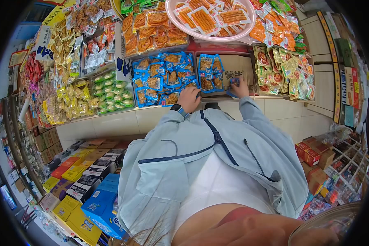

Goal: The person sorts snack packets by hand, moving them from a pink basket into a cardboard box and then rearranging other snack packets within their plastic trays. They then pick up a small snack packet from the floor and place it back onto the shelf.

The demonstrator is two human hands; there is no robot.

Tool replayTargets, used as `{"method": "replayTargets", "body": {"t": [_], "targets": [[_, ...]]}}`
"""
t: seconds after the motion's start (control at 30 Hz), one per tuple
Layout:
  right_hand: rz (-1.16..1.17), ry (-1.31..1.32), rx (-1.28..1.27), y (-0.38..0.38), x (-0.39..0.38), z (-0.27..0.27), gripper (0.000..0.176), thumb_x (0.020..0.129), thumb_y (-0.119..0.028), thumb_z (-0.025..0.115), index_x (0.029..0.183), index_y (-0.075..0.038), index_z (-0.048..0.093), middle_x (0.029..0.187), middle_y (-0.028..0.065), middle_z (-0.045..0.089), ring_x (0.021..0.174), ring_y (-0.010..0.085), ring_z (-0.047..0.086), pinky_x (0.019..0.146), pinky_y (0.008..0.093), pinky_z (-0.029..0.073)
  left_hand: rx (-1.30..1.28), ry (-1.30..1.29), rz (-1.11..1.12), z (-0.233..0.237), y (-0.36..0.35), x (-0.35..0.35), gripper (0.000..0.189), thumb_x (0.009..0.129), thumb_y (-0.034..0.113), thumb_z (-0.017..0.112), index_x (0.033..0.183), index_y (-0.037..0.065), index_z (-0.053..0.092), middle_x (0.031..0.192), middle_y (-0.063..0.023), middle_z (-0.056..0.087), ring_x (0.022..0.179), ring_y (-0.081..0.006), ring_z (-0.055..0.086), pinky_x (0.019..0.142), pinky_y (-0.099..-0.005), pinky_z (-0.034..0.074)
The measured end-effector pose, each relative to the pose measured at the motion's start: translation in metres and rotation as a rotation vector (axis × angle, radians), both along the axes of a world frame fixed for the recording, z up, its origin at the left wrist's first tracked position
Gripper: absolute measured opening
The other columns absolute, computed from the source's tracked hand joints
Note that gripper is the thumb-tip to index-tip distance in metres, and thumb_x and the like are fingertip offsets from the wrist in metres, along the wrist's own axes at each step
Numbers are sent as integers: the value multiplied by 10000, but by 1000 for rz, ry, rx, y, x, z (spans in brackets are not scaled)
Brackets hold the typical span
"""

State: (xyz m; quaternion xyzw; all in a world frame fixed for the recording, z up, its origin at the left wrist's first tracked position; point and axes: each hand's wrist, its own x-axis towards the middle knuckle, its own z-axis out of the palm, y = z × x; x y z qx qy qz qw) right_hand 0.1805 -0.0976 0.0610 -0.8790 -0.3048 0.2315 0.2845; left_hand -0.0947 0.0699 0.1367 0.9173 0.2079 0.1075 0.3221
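At the shelf's front edge, both my arms reach forward into a cardboard box that lies flat among the snack displays. My right hand is closed around a blue packet, pinched low against the bare cardboard floor. It sits just right of the rows of blue packets filling the box's left end. I judge those rows are laid face up and edge to edge so that the printed fronts show and the space fills from the left. My left hand rests at the box's front left corner, fingers curled down where it meets the neighbouring heap of blue wrappers. Whether it grips anything I cannot tell, as the fingertips are hidden; it looks placed there to steady the near row. A wristwatch shows at my left cuff. Green packets lie further left, and a pink basin of orange snacks sits just above the box.
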Motion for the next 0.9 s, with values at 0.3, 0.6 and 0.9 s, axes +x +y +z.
{"method": "replayTargets", "body": {"t": [0.3,0.6,0.9], "targets": [[76,-88,170,28,-30,10,579,719,-95,716,1258,-77,508,1197,198,533,1152,385,485,984,430,404,71,32,134,9,3,-6,438,739,119,675,1164,70,576,1208,-124,525,1107,-334,504,907,-452,419],[153,-32,146,18,-50,-3,650,750,-55,684,1345,-76,427,1192,198,561,1072,353,558,936,433,441,274,254,188,-10,9,-15,607,706,200,745,1253,86,507,1225,-114,528,1121,-301,512,900,-443,416],[45,-242,196,20,-53,3,554,804,-34,643,1318,-48,438,1084,186,583,977,310,579,887,392,458,143,331,200,5,17,-11,649,703,244,777,1267,102,486,1129,-103,558,1073,-291,523,866,-428,406]]}}
